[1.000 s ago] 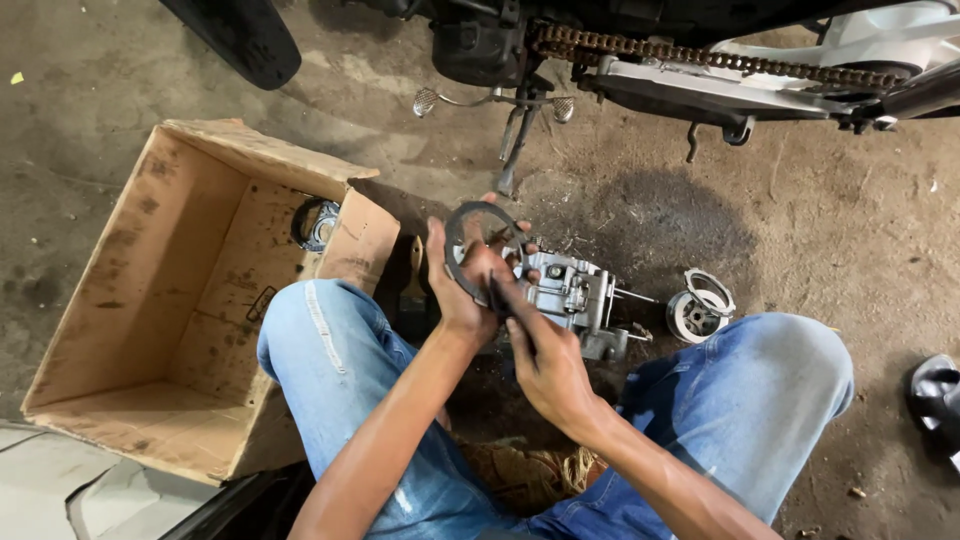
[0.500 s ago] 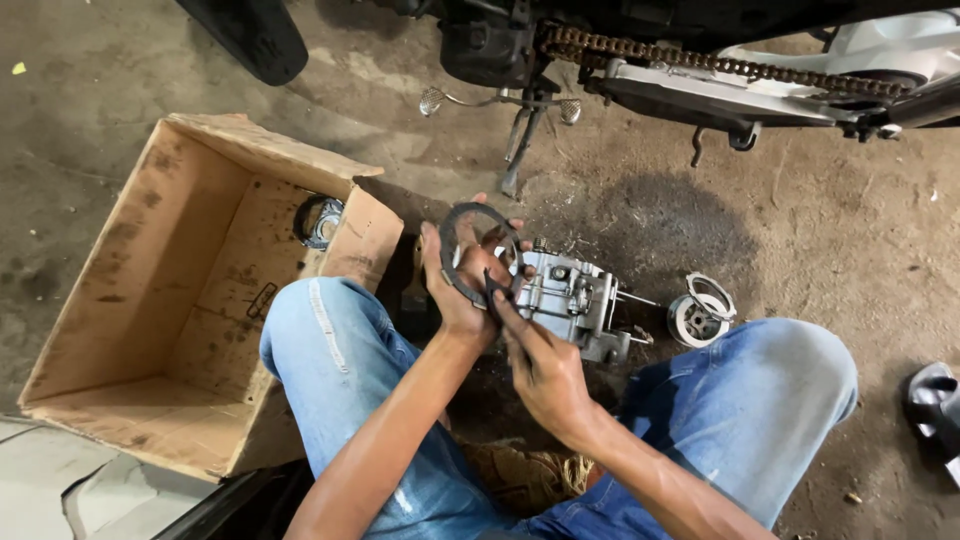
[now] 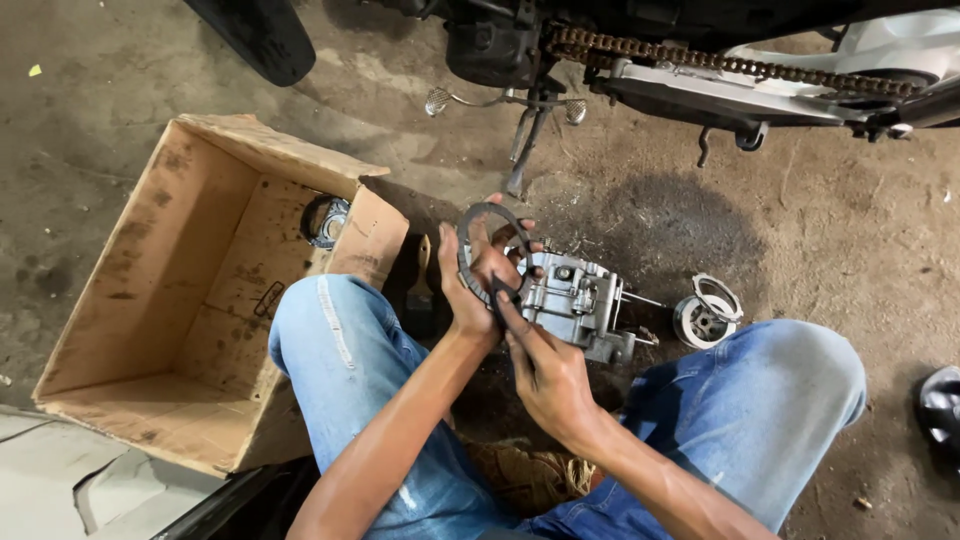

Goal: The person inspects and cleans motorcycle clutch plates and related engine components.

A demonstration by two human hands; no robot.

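Dark thin ring (image 3: 487,250), upright between both hands (image 3: 505,320)

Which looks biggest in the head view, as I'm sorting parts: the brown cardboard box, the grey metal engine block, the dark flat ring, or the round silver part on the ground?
1. Brown cardboard box
2. Grey metal engine block
3. Dark flat ring, round silver part: too alike to rank.

Dark ring (image 3: 487,250) tilted slightly more upright, right hand (image 3: 545,375) nudged lower
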